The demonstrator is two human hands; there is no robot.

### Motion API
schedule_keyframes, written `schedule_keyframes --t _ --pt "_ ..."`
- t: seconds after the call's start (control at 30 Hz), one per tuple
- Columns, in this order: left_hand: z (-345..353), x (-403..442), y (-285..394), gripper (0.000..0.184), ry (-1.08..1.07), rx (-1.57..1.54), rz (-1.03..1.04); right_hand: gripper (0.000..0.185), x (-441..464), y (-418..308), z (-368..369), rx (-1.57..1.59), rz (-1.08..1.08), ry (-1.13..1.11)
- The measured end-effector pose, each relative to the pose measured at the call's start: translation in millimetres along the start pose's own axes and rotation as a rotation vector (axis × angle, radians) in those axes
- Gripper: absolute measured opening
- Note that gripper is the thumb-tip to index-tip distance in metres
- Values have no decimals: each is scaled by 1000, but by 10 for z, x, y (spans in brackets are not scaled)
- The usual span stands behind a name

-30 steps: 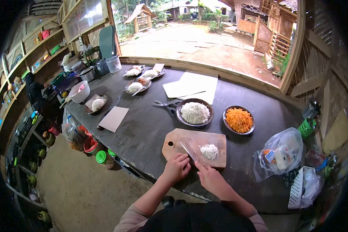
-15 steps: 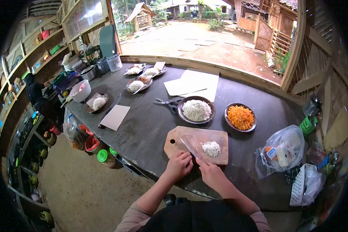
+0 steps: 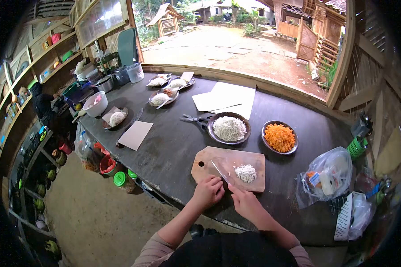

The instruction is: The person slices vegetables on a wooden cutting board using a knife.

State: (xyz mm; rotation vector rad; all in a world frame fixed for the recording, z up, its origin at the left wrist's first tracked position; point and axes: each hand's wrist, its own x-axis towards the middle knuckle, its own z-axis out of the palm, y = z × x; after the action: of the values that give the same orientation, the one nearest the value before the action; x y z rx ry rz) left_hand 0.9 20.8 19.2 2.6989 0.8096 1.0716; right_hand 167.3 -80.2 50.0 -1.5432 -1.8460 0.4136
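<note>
My right hand (image 3: 246,202) grips a knife, whose blade (image 3: 219,171) points forward and left over a wooden cutting board (image 3: 214,155). Just left of it, my left hand (image 3: 208,191) rests at the board's near edge with curled fingers; what they hold, if anything, is hidden. A small heap of thin white shreds (image 3: 245,173) lies on the right part of the board, apart from the blade. Beyond the board stands a dark bowl of white shreds (image 3: 229,128). To its right is a bowl of chopped orange pieces (image 3: 279,137).
Scissors (image 3: 194,118) lie left of the white-filled bowl. Paper sheets (image 3: 231,99) and several plates with white food (image 3: 159,99) sit farther back. A plastic bag (image 3: 329,175) is at the right. Another person (image 3: 42,104) stands at far left.
The whole view has shifted slightly to the right and down. Both hands, the knife and the white heap keep nearly the same places on the board.
</note>
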Motion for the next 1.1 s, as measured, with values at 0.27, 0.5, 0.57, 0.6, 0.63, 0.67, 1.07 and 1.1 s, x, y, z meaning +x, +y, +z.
schedule_keyframes --t 0.27,0.5,0.57,0.6,0.63,0.67,1.07,1.1 --pt "15 -14 -22 16 3 13 3 35 -8 -40 -85 76 16 -46" --pt "2 -6 -9 13 8 19 7 35 -15 -81 -85 11 -24 14" --pt "27 -8 -19 13 17 15 -4 35 -1 -69 -80 17 26 -45" --pt "34 -12 -13 13 18 9 -13 35 31 -64 -31 11 6 -5" --pt "32 -15 -5 13 12 6 -12 35 35 -63 -1 4 -11 37" --pt "20 -6 0 13 11 2 -14 35 14 -65 -10 5 -7 39" --pt "-42 37 -1 14 6 -39 -27 37 17 -67 -84 101 8 -9" --pt "-35 21 8 13 28 -54 -25 37 28 -57 -75 138 9 10"
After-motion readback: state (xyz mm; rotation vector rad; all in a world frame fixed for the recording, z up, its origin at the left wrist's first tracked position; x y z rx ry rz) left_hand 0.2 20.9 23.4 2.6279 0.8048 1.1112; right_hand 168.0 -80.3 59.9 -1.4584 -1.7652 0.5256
